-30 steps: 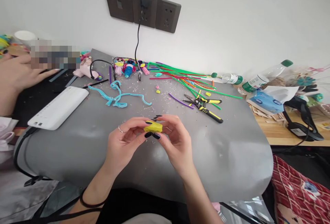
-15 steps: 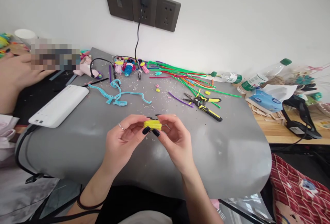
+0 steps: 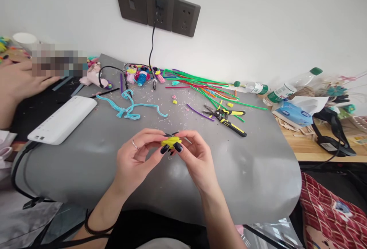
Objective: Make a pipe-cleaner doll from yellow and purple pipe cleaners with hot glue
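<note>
A small folded bundle of yellow pipe cleaner is pinched between both hands above the front of the grey table mat. My left hand grips its left end between thumb and fingertips. At the other end, my right hand presses it with the thumb, fingers curled behind. Beyond the hands lie a tangled light blue pipe cleaner and black-and-yellow wire pliers, whose handles are spread.
Green, red and purple pipe cleaners lie along the wall beside small fuzzy dolls. A white power strip is at left, near another person's hand. Plastic bottles, a tissue pack and a black strap stand right.
The yellow bundle has turned and now sits at a slant, its shape less square. My right thumb has moved up over it. The view has shifted slightly.
</note>
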The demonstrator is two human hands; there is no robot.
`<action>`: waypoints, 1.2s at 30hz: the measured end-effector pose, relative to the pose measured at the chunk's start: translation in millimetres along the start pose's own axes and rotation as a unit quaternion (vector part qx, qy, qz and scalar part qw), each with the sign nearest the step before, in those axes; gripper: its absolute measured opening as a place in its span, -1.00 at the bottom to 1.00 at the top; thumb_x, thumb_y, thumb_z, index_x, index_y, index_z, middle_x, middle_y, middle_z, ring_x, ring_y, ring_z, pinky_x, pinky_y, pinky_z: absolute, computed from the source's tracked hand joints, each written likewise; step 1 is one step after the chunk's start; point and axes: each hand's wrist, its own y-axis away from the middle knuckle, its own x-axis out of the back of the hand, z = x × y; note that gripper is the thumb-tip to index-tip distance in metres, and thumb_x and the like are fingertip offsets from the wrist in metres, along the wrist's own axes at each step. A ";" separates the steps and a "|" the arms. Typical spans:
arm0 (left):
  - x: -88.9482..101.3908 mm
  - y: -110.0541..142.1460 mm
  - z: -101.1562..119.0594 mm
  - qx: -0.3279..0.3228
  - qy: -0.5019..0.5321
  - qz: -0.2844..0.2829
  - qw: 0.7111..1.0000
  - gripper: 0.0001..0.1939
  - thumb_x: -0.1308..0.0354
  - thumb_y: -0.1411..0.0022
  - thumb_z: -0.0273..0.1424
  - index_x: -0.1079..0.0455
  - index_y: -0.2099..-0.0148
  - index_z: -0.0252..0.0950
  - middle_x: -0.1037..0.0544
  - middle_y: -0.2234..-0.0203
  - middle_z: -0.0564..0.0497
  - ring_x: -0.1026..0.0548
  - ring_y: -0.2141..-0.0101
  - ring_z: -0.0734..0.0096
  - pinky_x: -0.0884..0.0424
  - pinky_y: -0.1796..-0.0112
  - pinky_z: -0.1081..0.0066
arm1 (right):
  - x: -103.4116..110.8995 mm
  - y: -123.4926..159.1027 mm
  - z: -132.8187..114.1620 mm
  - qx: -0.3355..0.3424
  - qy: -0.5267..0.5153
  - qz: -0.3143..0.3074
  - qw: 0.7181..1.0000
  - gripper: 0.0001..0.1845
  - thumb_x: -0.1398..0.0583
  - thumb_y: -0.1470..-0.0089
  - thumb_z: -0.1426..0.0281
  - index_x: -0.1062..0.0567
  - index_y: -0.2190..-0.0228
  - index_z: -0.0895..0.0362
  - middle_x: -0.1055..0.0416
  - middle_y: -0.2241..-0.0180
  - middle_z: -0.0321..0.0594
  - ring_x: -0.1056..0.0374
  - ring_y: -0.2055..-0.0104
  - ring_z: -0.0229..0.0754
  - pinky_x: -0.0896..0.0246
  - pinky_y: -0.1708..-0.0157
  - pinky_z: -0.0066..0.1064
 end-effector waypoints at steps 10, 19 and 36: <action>4.2 -0.1 0.1 0.010 0.012 0.004 1.000 -0.75 -0.32 -0.24 -0.62 -0.64 0.13 -0.17 -0.66 0.19 0.01 -0.66 0.17 0.44 -0.64 0.13 0.54 | 0.4 -4.5 -2.2 -0.020 -0.006 -0.011 1.000 -0.84 -0.45 -0.12 0.33 -0.62 0.27 0.04 -0.55 0.23 -0.28 -0.48 0.25 -0.31 -0.43 0.27 -0.49; 4.7 -1.5 -2.7 0.021 0.023 -0.003 1.000 -0.74 -0.31 -0.30 -0.59 -0.64 0.08 -0.13 -0.65 0.15 0.02 -0.65 0.14 0.46 -0.63 0.10 0.55 | 2.3 -5.0 -6.2 0.054 0.161 0.005 0.985 -0.87 -0.38 -0.21 0.27 -0.62 0.19 -0.01 -0.49 0.13 -0.22 -0.45 0.08 -0.18 -0.41 0.11 -0.34; 7.0 1.0 -4.2 0.064 0.025 0.001 0.998 -0.83 -0.33 -0.31 -0.50 -0.66 0.09 -0.17 -0.62 0.20 -0.02 -0.65 0.19 0.42 -0.65 0.14 0.49 | 1.6 -0.3 -8.6 0.085 0.317 0.016 0.945 -0.84 -0.31 -0.27 0.33 -0.54 0.10 0.01 -0.59 0.18 -0.25 -0.48 0.06 -0.12 -0.25 -0.04 -0.22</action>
